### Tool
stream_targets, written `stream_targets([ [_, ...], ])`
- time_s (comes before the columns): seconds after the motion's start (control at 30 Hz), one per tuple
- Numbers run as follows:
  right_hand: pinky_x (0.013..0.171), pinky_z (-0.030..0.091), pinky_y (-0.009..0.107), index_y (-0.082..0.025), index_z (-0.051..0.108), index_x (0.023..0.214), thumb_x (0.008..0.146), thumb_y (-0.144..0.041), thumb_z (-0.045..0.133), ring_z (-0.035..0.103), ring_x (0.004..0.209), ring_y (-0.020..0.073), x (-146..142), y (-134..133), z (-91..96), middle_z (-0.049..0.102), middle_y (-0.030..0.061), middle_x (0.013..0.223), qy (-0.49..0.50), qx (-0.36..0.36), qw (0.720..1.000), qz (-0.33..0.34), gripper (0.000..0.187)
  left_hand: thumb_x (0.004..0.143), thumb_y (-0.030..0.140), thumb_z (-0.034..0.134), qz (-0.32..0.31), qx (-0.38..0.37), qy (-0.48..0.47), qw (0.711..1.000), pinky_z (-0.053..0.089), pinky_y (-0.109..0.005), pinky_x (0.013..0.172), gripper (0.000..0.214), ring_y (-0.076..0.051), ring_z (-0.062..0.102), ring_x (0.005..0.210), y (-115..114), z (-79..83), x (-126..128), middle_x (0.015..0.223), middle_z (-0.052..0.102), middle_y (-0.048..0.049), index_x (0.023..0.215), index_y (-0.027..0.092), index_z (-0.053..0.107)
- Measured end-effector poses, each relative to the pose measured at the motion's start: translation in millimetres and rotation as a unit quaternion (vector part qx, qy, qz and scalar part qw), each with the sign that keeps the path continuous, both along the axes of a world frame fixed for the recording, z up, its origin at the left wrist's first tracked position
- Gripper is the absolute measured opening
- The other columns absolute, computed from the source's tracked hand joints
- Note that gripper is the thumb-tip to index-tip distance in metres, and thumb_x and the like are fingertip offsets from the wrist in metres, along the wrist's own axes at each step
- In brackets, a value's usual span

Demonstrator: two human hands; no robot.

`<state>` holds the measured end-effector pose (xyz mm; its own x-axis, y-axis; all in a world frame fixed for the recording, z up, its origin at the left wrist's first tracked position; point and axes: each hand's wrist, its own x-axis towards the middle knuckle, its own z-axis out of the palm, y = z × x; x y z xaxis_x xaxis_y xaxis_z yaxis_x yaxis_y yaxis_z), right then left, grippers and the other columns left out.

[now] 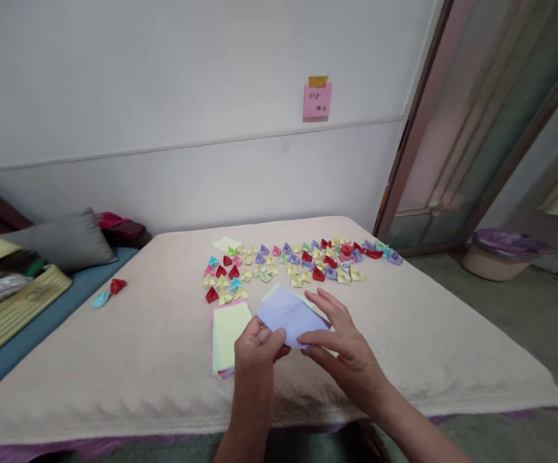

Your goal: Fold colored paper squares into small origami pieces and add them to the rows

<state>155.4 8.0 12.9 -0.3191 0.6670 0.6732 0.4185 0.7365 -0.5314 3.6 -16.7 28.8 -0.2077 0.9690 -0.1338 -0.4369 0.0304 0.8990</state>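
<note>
My left hand [258,347] pinches the creased lavender sheet [288,316], thumb on top; my right hand [349,341] grips its lower edge, upper fingers spread. Sheet's held above the cream cloth [418,347], just right of the paper stack [228,328], nearer me than the small folded paper pieces [318,274].

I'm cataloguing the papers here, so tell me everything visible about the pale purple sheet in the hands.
The pale purple sheet looks like thin, matte paper, plain and unprinted on the side showing. Creases run across its face, and its outline is angular. It is held tilted above the cream cloth. The left hand pinches its lower left part, thumb on top; the right hand holds its lower right edge. Its underside is hidden.
</note>
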Motion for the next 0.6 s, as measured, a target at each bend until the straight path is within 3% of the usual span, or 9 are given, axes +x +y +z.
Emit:
stream_targets([
  [0.1, 0.106, 0.028, 0.049, -0.026, 0.073, 0.077, 0.080, -0.026, 0.065, 0.033, 0.132, 0.0300, -3, -1, 1.3, 0.046, 0.0065, 0.139, 0.073, -0.120, 0.990, 0.011, 0.009, 0.068, 0.022, 0.067, -0.007, 0.000, 0.039, 0.999, 0.047, -0.023, 0.063, 0.034, -0.014, 0.062, 0.067, 0, -0.8, 2, 0.072, 0.070, -0.0020, 0.100, 0.014, 0.063],
  [0.27, 0.100, 0.032, 0.043, -0.020, 0.068, 0.063, 0.077, -0.028, 0.067, 0.047, 0.120, 0.0294, -11, 1, 2.7, 0.055, 0.0099, 0.128, 0.217, -0.256, 0.942, -0.018, 0.016, 0.067, 0.025, 0.068, -0.001, -0.008, 0.073, 0.997, 0.049, -0.025, 0.061, 0.031, -0.017, 0.066, 0.067, 1, -2.1, 5, 0.071, 0.071, -0.0026, 0.096, 0.013, 0.066],
  [0.4, 0.093, 0.034, 0.038, -0.018, 0.062, 0.054, 0.071, -0.025, 0.069, 0.052, 0.110, 0.0283, -15, 3, 2.5, 0.060, 0.0095, 0.108, 0.263, -0.276, 0.922, -0.060, 0.020, 0.068, 0.026, 0.068, -0.009, -0.010, 0.081, 0.997, 0.050, -0.025, 0.062, 0.036, -0.019, 0.068, 0.070, 0, -3.3, 6, 0.076, 0.073, -0.0048, 0.101, 0.012, 0.065],
  [0.6, 0.080, 0.037, 0.032, -0.018, 0.054, 0.049, 0.067, -0.023, 0.068, 0.055, 0.096, 0.0252, -14, 3, 6.7, 0.058, 0.0072, 0.092, 0.267, -0.276, 0.919, -0.086, 0.023, 0.071, 0.027, 0.066, -0.030, 0.000, 0.092, 0.995, 0.050, -0.025, 0.063, 0.034, -0.020, 0.069, 0.074, 0, -7.2, 6, 0.080, 0.074, -0.0062, 0.102, 0.012, 0.065],
])
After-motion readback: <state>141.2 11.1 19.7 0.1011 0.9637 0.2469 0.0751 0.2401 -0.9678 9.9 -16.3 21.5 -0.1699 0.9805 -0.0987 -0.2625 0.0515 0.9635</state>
